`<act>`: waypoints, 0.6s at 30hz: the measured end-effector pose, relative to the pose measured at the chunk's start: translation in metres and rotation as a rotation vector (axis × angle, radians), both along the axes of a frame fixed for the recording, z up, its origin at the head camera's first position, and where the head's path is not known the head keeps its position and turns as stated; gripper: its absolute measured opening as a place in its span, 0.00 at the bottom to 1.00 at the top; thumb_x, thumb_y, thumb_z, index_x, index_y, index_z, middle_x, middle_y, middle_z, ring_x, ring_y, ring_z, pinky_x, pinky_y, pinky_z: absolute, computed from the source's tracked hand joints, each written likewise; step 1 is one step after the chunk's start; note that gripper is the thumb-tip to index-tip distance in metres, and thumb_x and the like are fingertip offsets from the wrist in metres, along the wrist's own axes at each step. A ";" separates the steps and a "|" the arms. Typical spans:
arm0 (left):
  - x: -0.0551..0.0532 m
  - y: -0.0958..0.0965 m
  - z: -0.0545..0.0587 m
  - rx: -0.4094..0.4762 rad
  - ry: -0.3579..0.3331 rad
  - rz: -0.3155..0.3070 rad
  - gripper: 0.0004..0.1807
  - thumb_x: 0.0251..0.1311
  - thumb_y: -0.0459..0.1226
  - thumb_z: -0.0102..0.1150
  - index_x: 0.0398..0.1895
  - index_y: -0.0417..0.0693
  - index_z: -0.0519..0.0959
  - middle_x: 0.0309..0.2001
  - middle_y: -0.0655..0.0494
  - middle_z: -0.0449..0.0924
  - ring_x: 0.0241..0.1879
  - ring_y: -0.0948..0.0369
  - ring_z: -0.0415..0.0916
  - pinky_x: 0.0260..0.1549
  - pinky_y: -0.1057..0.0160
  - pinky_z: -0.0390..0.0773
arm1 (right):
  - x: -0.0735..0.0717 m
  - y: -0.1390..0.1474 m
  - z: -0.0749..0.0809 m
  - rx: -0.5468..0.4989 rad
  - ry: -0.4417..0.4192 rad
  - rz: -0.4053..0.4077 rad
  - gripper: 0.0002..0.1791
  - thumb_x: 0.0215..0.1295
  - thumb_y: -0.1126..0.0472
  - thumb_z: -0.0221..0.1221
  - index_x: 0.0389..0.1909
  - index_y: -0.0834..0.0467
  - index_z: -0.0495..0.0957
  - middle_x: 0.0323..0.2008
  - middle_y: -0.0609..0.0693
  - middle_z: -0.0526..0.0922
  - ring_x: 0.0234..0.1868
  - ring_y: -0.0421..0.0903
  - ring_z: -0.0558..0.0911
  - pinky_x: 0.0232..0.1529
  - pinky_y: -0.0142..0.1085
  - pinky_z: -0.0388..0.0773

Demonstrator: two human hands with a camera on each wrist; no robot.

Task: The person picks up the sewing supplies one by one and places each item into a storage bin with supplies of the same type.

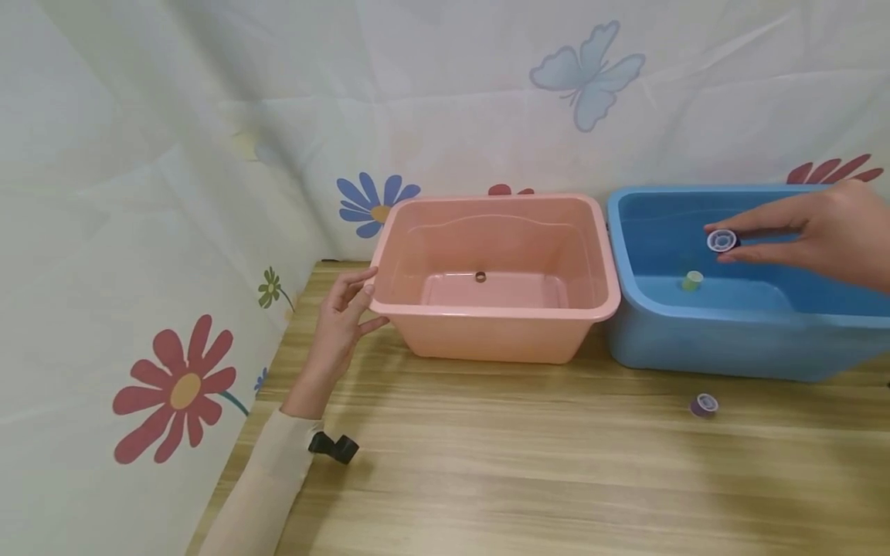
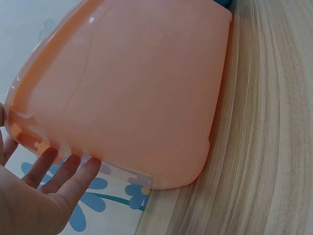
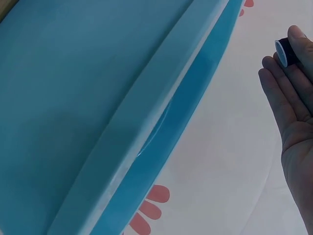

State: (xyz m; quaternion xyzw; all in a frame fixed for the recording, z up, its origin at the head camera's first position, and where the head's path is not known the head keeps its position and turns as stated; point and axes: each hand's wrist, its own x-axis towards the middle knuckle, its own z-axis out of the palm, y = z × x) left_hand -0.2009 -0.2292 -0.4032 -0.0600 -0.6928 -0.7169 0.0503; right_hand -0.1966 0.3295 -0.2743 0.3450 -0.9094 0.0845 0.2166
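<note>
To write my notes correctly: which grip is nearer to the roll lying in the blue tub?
Right. The right grip is over the blue tub, right of the roll; the left grip is farther away, at the pink tub.

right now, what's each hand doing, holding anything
Left hand: holding the pink bin by its rim.
Right hand: pinching a small dark cylinder.
</note>
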 end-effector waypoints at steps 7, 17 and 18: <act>-0.001 0.001 0.000 0.006 -0.002 -0.002 0.20 0.73 0.45 0.59 0.65 0.52 0.75 0.60 0.51 0.72 0.58 0.53 0.73 0.45 0.52 0.87 | -0.008 0.001 0.002 0.029 -0.082 -0.101 0.26 0.40 0.63 0.80 0.46 0.59 0.89 0.30 0.58 0.89 0.13 0.32 0.69 0.13 0.28 0.61; 0.000 0.001 -0.001 0.011 -0.010 -0.004 0.20 0.74 0.43 0.57 0.66 0.50 0.73 0.61 0.51 0.72 0.58 0.53 0.73 0.45 0.53 0.87 | -0.029 0.008 0.012 0.060 -0.216 -0.282 0.22 0.52 0.58 0.77 0.48 0.62 0.88 0.37 0.63 0.89 0.32 0.57 0.87 0.24 0.30 0.78; 0.000 0.001 -0.001 0.013 -0.010 -0.003 0.21 0.74 0.43 0.57 0.66 0.50 0.73 0.61 0.51 0.72 0.58 0.53 0.73 0.44 0.53 0.87 | -0.031 0.009 0.013 0.058 -0.227 -0.291 0.23 0.52 0.57 0.77 0.48 0.62 0.87 0.36 0.62 0.89 0.33 0.58 0.87 0.24 0.28 0.77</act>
